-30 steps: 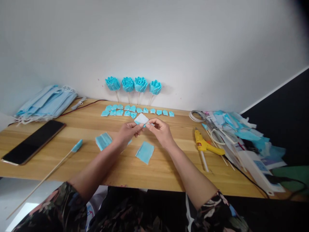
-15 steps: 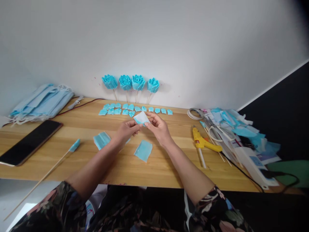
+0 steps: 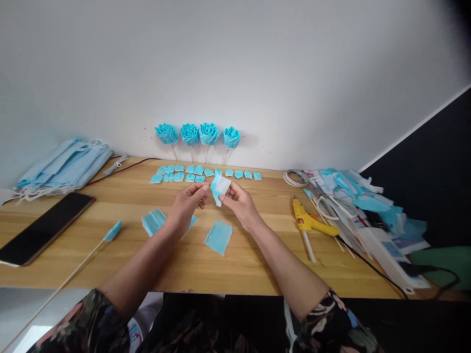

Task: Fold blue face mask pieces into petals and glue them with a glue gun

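A small blue-and-white piece of mask fabric [image 3: 222,184], partly folded, is held up over the table between my hands. My right hand [image 3: 241,205] pinches its right side, thumb in front and fingers behind. My left hand [image 3: 188,202] has its fingers drawn together just at the fabric's left edge; whether they touch it I cannot tell. Below them a flat blue fabric square [image 3: 219,237] lies on the wood. More blue fabric [image 3: 153,221] is partly hidden beneath my left forearm. Behind my hands, several small folded blue petals [image 3: 179,176] form two rows.
Several blue fabric roses [image 3: 209,135] on sticks lean against the wall. At left are stacked masks [image 3: 62,164], a phone [image 3: 47,225] and a blue-tipped stick [image 3: 84,262] overhanging the edge. A yellow glue gun [image 3: 305,220], scissors [image 3: 333,208], tape roll [image 3: 295,178] and power strip [image 3: 390,260] occupy the right.
The fabric piece has turned more upright, showing a blue strip on its left. My left fingers have shifted to its left edge. The view has tilted up slightly.
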Motion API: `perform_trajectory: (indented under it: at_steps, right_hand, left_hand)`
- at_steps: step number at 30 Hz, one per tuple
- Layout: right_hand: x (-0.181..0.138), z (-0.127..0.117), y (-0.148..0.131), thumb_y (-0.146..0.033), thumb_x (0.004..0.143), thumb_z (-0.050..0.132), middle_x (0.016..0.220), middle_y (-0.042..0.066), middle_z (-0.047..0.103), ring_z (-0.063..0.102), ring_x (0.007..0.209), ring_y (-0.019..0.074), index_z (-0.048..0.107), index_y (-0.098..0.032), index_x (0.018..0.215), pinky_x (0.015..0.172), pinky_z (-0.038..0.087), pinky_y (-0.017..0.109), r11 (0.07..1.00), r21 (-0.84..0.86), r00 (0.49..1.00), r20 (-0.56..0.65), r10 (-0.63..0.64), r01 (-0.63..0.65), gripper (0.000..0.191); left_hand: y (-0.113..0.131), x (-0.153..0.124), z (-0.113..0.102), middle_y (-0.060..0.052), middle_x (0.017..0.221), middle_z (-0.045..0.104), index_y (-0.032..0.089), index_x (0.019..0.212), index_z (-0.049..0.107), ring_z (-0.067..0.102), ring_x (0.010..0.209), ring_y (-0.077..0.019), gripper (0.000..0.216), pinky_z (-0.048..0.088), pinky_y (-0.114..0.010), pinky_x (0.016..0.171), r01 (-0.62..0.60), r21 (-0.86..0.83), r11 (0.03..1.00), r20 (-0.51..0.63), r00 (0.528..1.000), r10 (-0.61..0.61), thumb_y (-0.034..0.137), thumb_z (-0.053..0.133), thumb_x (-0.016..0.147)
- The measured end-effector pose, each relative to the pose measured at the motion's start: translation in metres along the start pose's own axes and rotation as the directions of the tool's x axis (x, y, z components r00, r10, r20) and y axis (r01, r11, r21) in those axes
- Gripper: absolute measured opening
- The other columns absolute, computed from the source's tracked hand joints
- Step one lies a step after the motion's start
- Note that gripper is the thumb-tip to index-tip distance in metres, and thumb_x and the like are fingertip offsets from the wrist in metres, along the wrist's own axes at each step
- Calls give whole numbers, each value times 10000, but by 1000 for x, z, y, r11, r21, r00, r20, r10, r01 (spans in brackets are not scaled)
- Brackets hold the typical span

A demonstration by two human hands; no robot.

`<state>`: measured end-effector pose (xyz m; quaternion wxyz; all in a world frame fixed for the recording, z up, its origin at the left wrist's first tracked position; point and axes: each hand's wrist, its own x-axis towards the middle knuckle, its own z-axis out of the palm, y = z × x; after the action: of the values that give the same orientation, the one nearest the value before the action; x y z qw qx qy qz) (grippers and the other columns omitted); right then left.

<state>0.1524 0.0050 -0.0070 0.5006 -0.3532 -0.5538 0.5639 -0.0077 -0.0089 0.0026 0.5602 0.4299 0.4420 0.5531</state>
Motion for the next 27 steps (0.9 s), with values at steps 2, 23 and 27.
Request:
perform_trajectory:
  at_steps: [2,23,27]
  right_hand:
    - [0,0,1,-346,727,732,857,-4,660,593,782,146,615,-218,953,741,475,274,1000,-10,1000,6,-4,4,286]
    - [0,-12,-1,-355,760,706,754,-17,634,539,672,130,686,-212,845,656,427,267,980,-192,997,-43,-62,53,167]
    - [0,-14,-3,-306,777,681,861,6,684,605,785,154,698,-221,841,753,461,293,962,-250,994,18,-111,112,108]
  left_hand:
    - [0,0,0,2,661,603,162,786,680,490,580,-97,322,374,-233,548,27,20,999,26,999,-27,455,765,684]
    - [-3,0,0,-2,508,569,162,605,648,446,472,-90,297,334,-237,497,46,251,967,115,990,-76,430,767,653]
    - [-3,0,0,-4,510,568,160,633,662,449,467,-90,321,335,-235,485,68,195,978,103,991,-89,464,760,666]
